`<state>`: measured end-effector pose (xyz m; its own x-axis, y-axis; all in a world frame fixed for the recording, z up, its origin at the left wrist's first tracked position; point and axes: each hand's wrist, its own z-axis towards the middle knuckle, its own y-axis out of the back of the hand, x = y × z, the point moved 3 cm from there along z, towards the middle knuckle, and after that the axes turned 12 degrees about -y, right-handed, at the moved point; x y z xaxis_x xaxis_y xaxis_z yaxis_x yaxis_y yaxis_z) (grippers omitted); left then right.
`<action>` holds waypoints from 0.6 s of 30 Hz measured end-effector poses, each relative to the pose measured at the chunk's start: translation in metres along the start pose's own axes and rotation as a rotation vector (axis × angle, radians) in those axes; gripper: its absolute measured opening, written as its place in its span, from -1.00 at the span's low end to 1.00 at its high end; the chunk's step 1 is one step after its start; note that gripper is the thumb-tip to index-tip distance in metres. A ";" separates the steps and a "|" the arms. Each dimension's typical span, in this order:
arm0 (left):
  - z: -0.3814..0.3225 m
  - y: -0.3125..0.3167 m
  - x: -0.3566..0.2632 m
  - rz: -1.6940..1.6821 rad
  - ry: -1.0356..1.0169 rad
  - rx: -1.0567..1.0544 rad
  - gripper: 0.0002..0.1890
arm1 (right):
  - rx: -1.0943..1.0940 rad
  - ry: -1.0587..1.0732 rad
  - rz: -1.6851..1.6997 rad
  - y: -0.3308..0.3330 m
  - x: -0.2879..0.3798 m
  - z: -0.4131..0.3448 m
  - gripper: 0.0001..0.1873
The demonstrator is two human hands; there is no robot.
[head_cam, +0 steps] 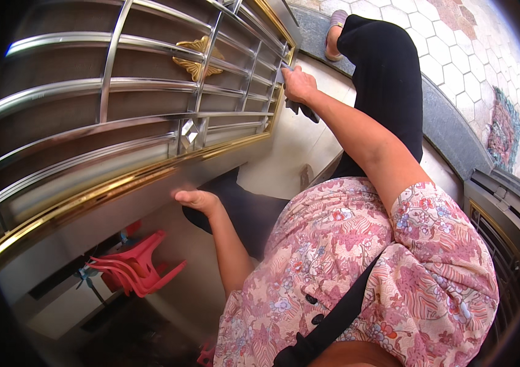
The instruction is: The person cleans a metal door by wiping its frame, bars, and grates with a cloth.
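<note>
My right hand point(299, 85) grips a grey cloth point(303, 111) at the narrow edge of a metal door point(150, 101). Some of the cloth hangs below my fist, and a lighter bit shows by my fingers against the door. Bright steel bars, gold-coloured trim point(223, 151) and a gold butterfly ornament point(199, 58) cover the door's face. Lower left, my left hand point(198, 200) is empty with its palm turned up. Its fingertips are blurred beside the door's plain edge; I cannot tell whether they touch it.
Stacked red plastic chairs point(143, 266) stand indoors at lower left. A grey stone threshold point(452, 124) runs past my foot, with hexagonal paving point(439, 43) and a multicoloured patch point(504, 130) beyond it. Another metal door leaf point(494, 229) stands at the right.
</note>
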<state>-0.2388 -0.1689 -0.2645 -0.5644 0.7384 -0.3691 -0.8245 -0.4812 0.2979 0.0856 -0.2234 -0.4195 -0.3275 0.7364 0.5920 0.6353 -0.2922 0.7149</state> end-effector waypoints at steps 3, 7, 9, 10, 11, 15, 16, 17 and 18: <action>-0.004 0.015 0.001 -0.021 0.077 0.045 -0.27 | 0.016 -0.012 0.009 -0.005 0.001 0.005 -0.62; -0.005 0.020 -0.016 -0.116 0.046 0.169 -0.25 | 0.024 -0.010 0.004 -0.003 0.002 0.009 -0.62; -0.007 0.022 -0.018 -0.105 0.028 0.167 -0.26 | -0.023 -0.002 0.069 0.003 0.001 0.010 -0.62; -0.007 0.024 -0.019 -0.095 0.011 0.165 -0.26 | -0.040 -0.016 0.080 0.007 0.001 0.011 -0.61; -0.008 0.026 -0.019 -0.092 0.012 0.164 -0.26 | -0.038 -0.014 0.079 0.007 0.001 0.013 -0.61; -0.018 0.031 -0.005 -0.126 0.058 0.157 -0.27 | -0.079 0.005 0.101 0.010 0.002 0.016 -0.60; -0.019 0.031 -0.002 -0.160 0.065 0.156 -0.28 | -0.119 0.062 0.112 0.010 0.004 0.017 -0.58; -0.020 0.032 0.001 -0.158 0.065 0.152 -0.28 | -0.159 0.119 0.124 0.011 0.007 0.017 -0.56; -0.021 0.031 -0.004 -0.150 0.064 0.143 -0.29 | -0.156 0.123 0.122 0.015 0.011 0.015 -0.56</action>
<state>-0.2632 -0.1961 -0.2721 -0.4411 0.7631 -0.4724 -0.8875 -0.2927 0.3560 0.1022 -0.2105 -0.4085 -0.3439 0.6124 0.7118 0.5628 -0.4723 0.6783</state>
